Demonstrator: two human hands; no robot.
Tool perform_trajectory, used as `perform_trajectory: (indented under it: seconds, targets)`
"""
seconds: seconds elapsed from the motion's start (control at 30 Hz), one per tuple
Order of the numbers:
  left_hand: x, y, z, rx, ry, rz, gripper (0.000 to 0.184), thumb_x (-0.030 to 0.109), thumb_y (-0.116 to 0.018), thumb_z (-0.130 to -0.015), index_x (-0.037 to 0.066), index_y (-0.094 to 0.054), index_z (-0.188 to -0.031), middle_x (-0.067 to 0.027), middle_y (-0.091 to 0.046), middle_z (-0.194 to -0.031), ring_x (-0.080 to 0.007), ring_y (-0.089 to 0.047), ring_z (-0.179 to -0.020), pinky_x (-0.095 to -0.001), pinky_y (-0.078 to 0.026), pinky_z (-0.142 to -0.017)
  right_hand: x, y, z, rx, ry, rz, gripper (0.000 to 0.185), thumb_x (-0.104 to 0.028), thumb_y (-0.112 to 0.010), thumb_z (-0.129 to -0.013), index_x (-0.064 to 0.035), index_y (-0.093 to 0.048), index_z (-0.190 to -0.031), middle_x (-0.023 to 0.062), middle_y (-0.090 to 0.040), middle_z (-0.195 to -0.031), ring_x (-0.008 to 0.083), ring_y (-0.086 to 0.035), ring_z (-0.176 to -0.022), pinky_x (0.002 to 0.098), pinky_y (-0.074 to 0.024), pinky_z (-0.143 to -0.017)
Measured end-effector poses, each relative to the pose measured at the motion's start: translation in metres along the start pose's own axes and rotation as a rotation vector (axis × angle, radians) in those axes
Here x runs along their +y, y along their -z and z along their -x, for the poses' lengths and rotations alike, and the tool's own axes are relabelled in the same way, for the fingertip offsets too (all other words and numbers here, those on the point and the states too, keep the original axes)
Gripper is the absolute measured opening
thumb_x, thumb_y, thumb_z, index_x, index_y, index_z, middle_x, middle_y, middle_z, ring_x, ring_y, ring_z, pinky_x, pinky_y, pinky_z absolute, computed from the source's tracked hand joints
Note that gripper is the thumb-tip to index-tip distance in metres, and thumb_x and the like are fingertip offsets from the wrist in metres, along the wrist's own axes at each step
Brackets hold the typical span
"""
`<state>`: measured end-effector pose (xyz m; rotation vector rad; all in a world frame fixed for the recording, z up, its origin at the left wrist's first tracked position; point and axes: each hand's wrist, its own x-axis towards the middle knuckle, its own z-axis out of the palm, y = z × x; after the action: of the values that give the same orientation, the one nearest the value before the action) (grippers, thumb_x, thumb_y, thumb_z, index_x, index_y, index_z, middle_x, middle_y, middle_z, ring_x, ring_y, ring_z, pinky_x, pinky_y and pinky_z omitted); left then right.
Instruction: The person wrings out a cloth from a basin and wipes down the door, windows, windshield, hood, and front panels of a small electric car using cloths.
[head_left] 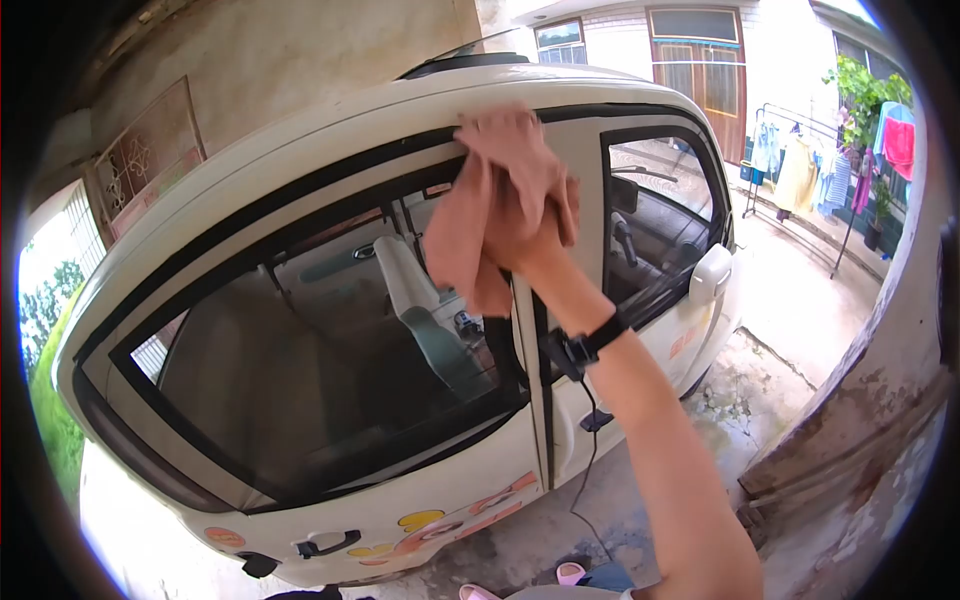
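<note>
My right hand [522,238] is raised against the side of a small white car [300,112], its fingers mostly hidden behind a pink cloth [462,235]. The cloth is bunched in the hand, slightly blurred, and hangs down over the upper corner of the rear side window [300,340]. Its top reaches the black trim below the roof edge. Around my wrist is a black band [600,335] with a small device and a thin cable hanging from it. My left hand is out of view.
The front side window [665,220], wing mirror [711,270] and door handle [328,543] are on the car's near side. A worn wall [860,470] stands close on the right. Beyond are a clothes rack [800,165] and a wooden door [698,90]. Pink slippers [571,573] show below.
</note>
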<state>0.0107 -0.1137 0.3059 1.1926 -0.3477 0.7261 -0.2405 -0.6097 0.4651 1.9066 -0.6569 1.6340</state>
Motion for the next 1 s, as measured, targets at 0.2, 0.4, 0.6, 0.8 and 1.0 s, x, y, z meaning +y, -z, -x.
perform_trajectory:
  seconds: [0.2,0.4,0.6,0.8,1.0]
  targets:
    - [0.012,-0.009,0.014,-0.02,-0.031,0.01,0.047,0.03,-0.052,-0.1,-0.015,-0.063,-0.108,-0.023,-0.064,-0.102,-0.0284,-0.062,-0.088,-0.0367,-0.051,-0.078,-0.003,-0.039,0.289,-0.242,-0.758,-1.587,0.074,-0.049,-0.058,-0.087,-0.016,-0.034,-0.149,0.0124,-0.043,-0.146,0.0336,-0.042,-0.133,0.0448,-0.0295,-0.115]
    - [0.018,-0.016,0.035,-0.09,-0.035,0.024,0.044,0.028,-0.05,-0.101,-0.013,-0.063,-0.107,-0.0197,-0.064,-0.099,-0.0257,-0.061,-0.085,-0.0344,-0.05,-0.076,-0.023,-0.005,0.192,-0.269,-0.465,-0.683,0.069,-0.043,-0.049,-0.095,-0.0099,-0.027,-0.152,0.0115,-0.036,-0.151,0.029,-0.031,-0.141,0.0362,-0.0229,-0.118]
    - [0.017,-0.022,0.049,-0.073,-0.024,0.038,0.044,0.028,-0.052,-0.1,-0.014,-0.062,-0.107,-0.0204,-0.064,-0.098,-0.0264,-0.061,-0.085,-0.0354,-0.051,-0.076,0.0,-0.01,0.01,-0.162,-0.148,-0.356,0.067,-0.042,-0.048,-0.099,-0.0105,-0.023,-0.153,0.0095,-0.03,-0.155,0.0267,-0.025,-0.145,0.0368,-0.0191,-0.12]
    - [0.008,-0.028,0.056,-0.041,0.043,0.02,0.043,0.026,-0.052,-0.099,-0.014,-0.062,-0.108,-0.0214,-0.063,-0.1,-0.0277,-0.061,-0.088,-0.0367,-0.051,-0.08,-0.076,-0.062,-0.039,-0.103,0.223,-0.279,0.064,-0.04,-0.058,-0.094,-0.0101,-0.035,-0.146,0.0103,-0.038,-0.15,0.026,-0.035,-0.138,0.041,-0.0301,-0.113]
    - [0.004,-0.015,0.044,0.039,-0.019,-0.006,0.046,0.03,-0.054,-0.097,-0.014,-0.061,-0.11,-0.0225,-0.064,-0.102,-0.0286,-0.062,-0.088,-0.0374,-0.051,-0.079,-0.051,-0.022,-0.036,0.096,0.116,-0.603,0.059,-0.038,-0.059,-0.094,-0.0063,-0.042,-0.141,0.013,-0.049,-0.14,0.0318,-0.045,-0.131,0.0373,-0.0305,-0.112]
